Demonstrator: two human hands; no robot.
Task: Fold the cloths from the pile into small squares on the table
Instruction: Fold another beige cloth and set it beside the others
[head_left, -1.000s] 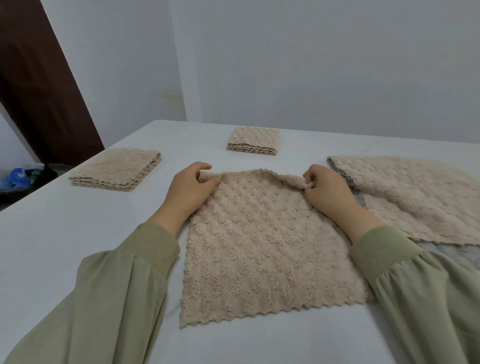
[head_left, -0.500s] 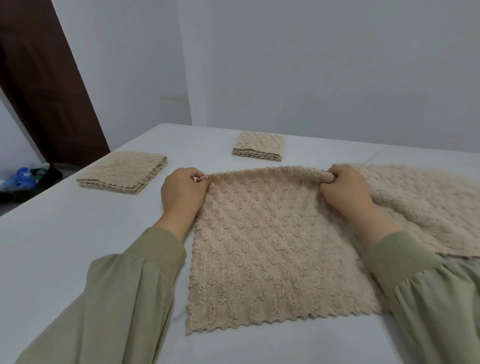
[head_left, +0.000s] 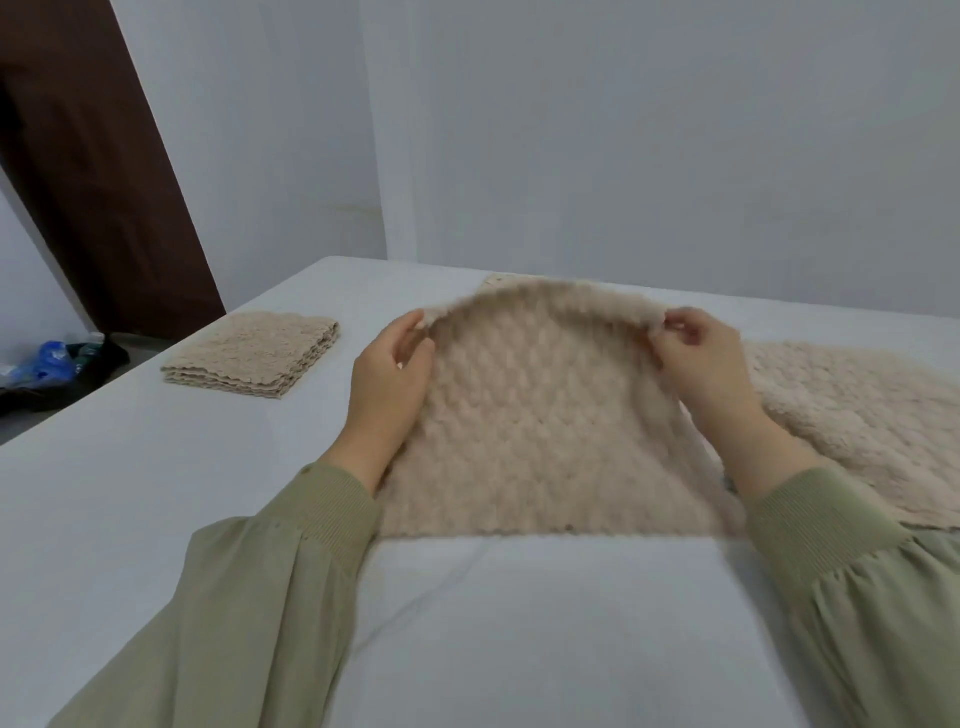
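Your cloth (head_left: 530, 431) is nubby, matt beige pile. The table (head_left: 130, 493) looks smooth and matt white; your cuffs (head_left: 337, 501) are ribbed knit.

The cloth (head_left: 540, 415) in the middle is beige, with a pattern of raised bumps in diagonal rows. The stack (head_left: 254, 353) at far left is the same beige, its edges wavy. The pile (head_left: 857, 415) at right is beige too, with the same bumps. The table (head_left: 130, 493) is plain white. The sleeves (head_left: 260, 597) are olive green with ribbed cuffs. The wall (head_left: 623, 130) is pale grey, the door (head_left: 93, 182) dark brown. On the floor at far left lies a blue bag (head_left: 49, 358) beside something black.
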